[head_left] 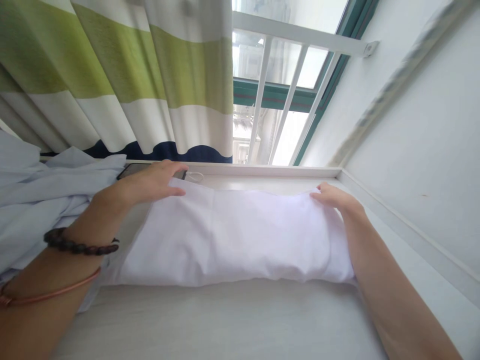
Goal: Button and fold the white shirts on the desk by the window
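Head view, the only one on offer, and here's the white cloth (243,235), folded into a long, soft band and lying across the middle of the pale bench (225,320), its long sides running from nine o'clock to three. Take that cloth as the centre of the dial: the left hand (159,181) is at ten, thumb resting over the far corner, index finger well apart from it beyond the edge, so that grip is loose and wide, nothing visibly pinched. Round to between two and three, and the right hand (335,195) has the tighter grip, thumb on top, fingers curled behind, closed on the other far corner as far as one can tell! Right under that left hand sits a dark phone (131,170) (partly covered, mind you), with a white cable (195,176) just beside it, between ten and eleven. Out between nine and ten, a rumpled heap of white fabric (41,187). The step in hand, I'd judge, is squaring up the cloth's far edge; the next move calls for the left thumb and fingers to close evenly with the right, corners level, taking up cloth without catching the phone or cable.
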A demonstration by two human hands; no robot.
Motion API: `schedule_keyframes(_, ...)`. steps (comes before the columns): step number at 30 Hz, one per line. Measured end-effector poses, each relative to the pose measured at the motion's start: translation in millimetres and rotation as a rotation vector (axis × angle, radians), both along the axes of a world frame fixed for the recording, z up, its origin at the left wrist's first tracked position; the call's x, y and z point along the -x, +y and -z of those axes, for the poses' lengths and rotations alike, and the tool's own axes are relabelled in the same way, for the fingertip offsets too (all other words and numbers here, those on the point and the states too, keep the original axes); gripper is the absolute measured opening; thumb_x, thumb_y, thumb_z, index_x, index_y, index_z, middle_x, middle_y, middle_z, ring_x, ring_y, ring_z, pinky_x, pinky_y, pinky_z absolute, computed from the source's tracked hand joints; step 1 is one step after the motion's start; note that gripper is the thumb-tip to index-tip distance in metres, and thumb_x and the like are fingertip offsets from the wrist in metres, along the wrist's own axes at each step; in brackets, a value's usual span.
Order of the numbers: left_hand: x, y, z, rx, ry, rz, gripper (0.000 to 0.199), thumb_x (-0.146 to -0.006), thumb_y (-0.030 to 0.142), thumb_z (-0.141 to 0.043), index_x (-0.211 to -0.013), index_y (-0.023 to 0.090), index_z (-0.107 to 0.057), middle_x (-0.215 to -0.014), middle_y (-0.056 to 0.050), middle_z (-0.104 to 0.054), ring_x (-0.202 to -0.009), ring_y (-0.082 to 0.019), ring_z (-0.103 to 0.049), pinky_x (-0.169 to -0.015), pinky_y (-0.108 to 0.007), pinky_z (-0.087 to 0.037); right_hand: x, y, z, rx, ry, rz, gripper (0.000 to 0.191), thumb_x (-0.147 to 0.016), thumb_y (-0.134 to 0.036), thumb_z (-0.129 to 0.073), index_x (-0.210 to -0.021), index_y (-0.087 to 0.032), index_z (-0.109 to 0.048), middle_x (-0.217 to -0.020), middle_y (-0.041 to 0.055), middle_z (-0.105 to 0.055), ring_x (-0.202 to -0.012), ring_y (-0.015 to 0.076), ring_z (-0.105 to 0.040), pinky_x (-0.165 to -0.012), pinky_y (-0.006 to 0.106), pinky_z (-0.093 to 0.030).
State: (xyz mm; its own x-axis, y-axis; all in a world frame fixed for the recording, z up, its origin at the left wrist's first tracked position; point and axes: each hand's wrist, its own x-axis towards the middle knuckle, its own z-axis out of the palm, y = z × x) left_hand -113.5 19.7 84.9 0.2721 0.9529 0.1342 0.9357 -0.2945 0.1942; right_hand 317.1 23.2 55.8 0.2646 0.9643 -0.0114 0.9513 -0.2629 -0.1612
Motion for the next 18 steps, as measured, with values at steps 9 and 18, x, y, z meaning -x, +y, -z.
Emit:
schedule_keyframes(9,-75,-40,70.6,0.100,0.158,0.154,0.062,-0.096,0.051,-0.026,-0.145,0.016,-0.040,-0.153,-0.009,-0.034,-0.142,-0.028,-0.029,-0.116,-0.048,-0.020,97,-28,32.7,0.208,-0.015,-0.263,0.070,-0.092,-0.064,-0.019,-0.152,-0.028,-0.022,-0.161,0.0037,-0.010,-0.146,0.0331,-0.009,-0.114,0.058,-0.010)
schedule_keyframes(18,24,-8,86.7,-0.012,0.089,0.076,0.059,-0.097,0.047,-0.023,-0.146,0.017,-0.039,-0.154,-0.006,-0.032,-0.144,-0.023,-0.024,-0.119,-0.043,-0.014,43,2,69.6,0.027,-0.039,-0.105,0.066,-0.095,-0.057,-0.014,-0.152,-0.025,-0.025,-0.160,0.0104,-0.016,-0.146,0.0289,-0.015,-0.116,0.050,-0.012)
